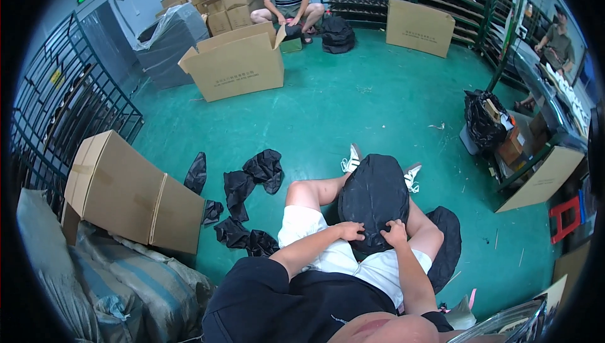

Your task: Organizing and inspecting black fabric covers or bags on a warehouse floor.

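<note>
Seated on green floor (378, 110), legs out, big black bag (374, 201) resting on lap btwn knees, likely so both hands can work its near end. Left hand (351, 231) flat w/ fingers curled, pressing near-left edge of bag; right hand (397, 234) pinching near-right edge. Neither fully closed. Bag looks soft, matte, rounded, stuffed full. Another dark bag (449, 242) flat on floor just right of thigh. Crumpled black covers (242, 198) scattered on floor at left, limp and creased. Brown cardboard box (129, 195) tipped on side near left; open box (236, 62) far left.
</note>
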{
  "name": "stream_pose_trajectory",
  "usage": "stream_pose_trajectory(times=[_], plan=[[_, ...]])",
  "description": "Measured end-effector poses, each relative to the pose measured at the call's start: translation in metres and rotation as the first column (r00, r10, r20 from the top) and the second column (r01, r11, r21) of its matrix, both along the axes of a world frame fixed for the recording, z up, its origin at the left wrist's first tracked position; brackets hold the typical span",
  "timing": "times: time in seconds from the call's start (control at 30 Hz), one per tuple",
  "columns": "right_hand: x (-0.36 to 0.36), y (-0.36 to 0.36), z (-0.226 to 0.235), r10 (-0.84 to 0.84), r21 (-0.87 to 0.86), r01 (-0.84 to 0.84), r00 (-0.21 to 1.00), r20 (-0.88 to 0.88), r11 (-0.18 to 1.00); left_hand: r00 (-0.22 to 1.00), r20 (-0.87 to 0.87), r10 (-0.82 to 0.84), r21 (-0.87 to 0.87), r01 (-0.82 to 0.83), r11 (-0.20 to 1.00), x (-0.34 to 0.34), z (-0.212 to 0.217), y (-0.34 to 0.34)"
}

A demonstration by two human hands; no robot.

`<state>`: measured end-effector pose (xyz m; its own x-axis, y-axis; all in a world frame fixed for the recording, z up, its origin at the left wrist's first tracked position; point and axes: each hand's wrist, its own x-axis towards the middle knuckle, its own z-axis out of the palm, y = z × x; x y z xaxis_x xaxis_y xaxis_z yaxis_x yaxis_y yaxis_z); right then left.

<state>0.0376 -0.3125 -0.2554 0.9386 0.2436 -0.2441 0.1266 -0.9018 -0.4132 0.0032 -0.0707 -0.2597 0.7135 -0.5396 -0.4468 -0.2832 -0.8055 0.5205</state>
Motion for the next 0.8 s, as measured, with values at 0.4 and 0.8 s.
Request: stream_pose_trajectory(times=[0.4,0.8], plan=[[0.006,-0.011,-0.029,-0.022,0.117,0.011,0.996,0.091,0.993,-0.018,0.272,0.962,-0.764,-0.612,0.205,-0.068,0.075,0.161],[-0.003,0.001,-0.022,0.013,0.111,-0.028,0.991,0.130,0.993,0.076,-0.195,0.978,0.547,-0.819,0.173,-0.270,-0.201,0.279]])
